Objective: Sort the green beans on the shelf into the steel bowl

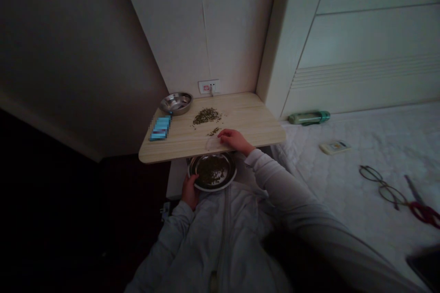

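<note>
My left hand (pixel 190 191) grips the left rim of a steel bowl (pixel 234 170), which sits just below the table's front edge. Small greenish beans or grains (pixel 210 165) cover part of the bowl's bottom. Over the front of the wooden table (pixel 254 121), my right hand (pixel 235 140) has its fingers closed on a thin, see-through piece (pixel 212 143) that looks like plastic. Just beyond it lies a small strip of the same grains (pixel 214 131). Farther back is a larger heap of grains (pixel 207 115), spread loosely on the tabletop.
A second steel bowl (pixel 176 103) stands at the table's back left, with a lit phone (pixel 160 128) in front. A wall socket (pixel 208 86) is behind. On the white bed to the right are a green bottle (pixel 308 117), a remote (pixel 335 147), eyeglasses (pixel 392 193) and red-handled scissors (pixel 424 214).
</note>
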A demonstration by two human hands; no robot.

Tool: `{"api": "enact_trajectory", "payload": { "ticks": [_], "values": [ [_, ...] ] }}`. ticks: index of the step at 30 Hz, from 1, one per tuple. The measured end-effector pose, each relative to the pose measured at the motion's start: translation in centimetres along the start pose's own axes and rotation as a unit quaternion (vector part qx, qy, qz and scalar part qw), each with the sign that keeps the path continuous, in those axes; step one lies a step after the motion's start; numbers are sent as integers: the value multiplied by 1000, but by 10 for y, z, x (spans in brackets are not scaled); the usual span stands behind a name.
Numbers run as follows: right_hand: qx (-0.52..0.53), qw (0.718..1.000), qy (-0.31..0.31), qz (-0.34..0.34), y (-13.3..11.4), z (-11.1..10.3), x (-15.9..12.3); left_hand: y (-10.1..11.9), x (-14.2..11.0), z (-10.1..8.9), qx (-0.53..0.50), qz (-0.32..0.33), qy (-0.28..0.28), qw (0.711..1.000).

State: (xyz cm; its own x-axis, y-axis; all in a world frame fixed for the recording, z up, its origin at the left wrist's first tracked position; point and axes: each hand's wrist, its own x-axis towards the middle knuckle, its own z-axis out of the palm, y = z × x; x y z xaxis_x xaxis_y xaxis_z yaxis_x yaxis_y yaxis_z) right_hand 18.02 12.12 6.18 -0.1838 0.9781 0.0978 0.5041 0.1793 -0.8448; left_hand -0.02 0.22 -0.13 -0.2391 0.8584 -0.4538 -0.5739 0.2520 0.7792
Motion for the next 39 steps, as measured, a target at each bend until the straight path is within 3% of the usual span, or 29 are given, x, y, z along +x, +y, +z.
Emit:
{"api": "enact_trajectory", "payload": {
  "ticks": [17, 20, 28, 39],
  "values": [
    [61, 995, -73, 3, 4, 1, -1, -2, 3, -3, 6, 12, 6, 1000],
    [71, 997, -33, -2, 6, -1, 3, -1, 1, -2, 6, 11, 4, 1000],
    [44, 986, 158, 25, 22, -12, 31, -2, 2, -3, -2, 3, -5, 1000],
    [-26, 984, 172, 37, 21, -7, 31, -1, 2, -1, -17, -4, -5, 1000]
  ]
}}
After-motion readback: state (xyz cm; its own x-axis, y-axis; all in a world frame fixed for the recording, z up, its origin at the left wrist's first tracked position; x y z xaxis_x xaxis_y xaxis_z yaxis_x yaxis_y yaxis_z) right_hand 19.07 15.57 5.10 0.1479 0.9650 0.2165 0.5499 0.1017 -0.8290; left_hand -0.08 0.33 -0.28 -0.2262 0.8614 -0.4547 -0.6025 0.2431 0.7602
